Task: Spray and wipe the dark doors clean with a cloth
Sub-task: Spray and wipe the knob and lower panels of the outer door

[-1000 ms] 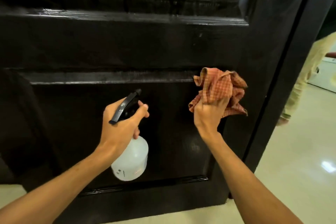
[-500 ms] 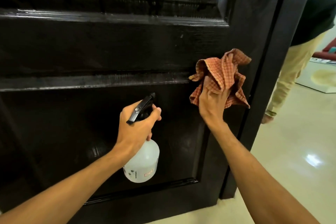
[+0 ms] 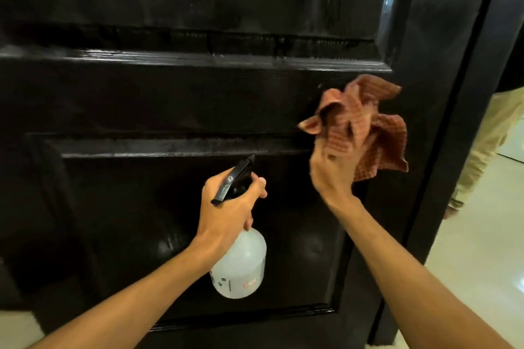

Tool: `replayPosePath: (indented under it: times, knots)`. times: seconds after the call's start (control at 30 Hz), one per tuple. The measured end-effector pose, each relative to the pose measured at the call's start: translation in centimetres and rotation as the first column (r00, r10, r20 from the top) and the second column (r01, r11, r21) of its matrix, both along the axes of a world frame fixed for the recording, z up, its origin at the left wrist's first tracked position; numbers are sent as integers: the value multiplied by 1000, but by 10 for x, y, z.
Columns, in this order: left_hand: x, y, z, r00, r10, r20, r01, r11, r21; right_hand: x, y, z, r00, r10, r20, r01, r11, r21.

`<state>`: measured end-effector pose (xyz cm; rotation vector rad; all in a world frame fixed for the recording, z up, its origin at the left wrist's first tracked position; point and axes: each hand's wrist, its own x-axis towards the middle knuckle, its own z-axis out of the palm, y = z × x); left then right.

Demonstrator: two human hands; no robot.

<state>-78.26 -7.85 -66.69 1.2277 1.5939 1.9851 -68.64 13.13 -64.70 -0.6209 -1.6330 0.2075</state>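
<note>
- The left hand (image 3: pixel 226 207) is wrapped round the neck of a clear spray bottle (image 3: pixel 241 266), fingers curled under the black trigger head. The nozzle points up and forward at the dark door (image 3: pixel 170 99).
- The right hand (image 3: pixel 334 173) grips a bunched red checked cloth (image 3: pixel 365 127), which spills out above and to the right of its fingers. The hand and cloth are motion-blurred, so I cannot tell whether the cloth is touching the wood.
- The door stands straight ahead of both hands and fills nearly the whole view.
- Its cross rail (image 3: pixel 170 110) runs level, with its long axis from left to right. It sits above the left hand and stretches away leftward from the cloth.
- Of the 2 hands, the right is nearer the rail, with the cloth level with its right end. The bottle hangs lower, in front of the lower panel (image 3: pixel 127 235).
- Judgement: this is the wiping step. The next stroke most likely runs leftward along the rail, so it turns on keeping the cloth flat and following that level line.
- Beyond the right hand, past the door's edge, are a person's beige trouser leg (image 3: pixel 487 144) and a pale glossy floor (image 3: pixel 482 263).
</note>
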Motion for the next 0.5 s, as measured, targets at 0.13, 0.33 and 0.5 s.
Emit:
replayPosePath:
  times: [0.13,0.33,0.5]
  knots:
    - [-33,-27,10,997,77,-3,-77,997,19,-21,-31,45,995,-103,19,96,969,228]
    - [-80,-76,24,967,256,9,-256,964,64,-109,-101,46,982,-95,161,37,943,332]
    - [-111,-113,31,923,383,34,-384,918,98,-135,-141,45,942,-66,329,-71,919,388]
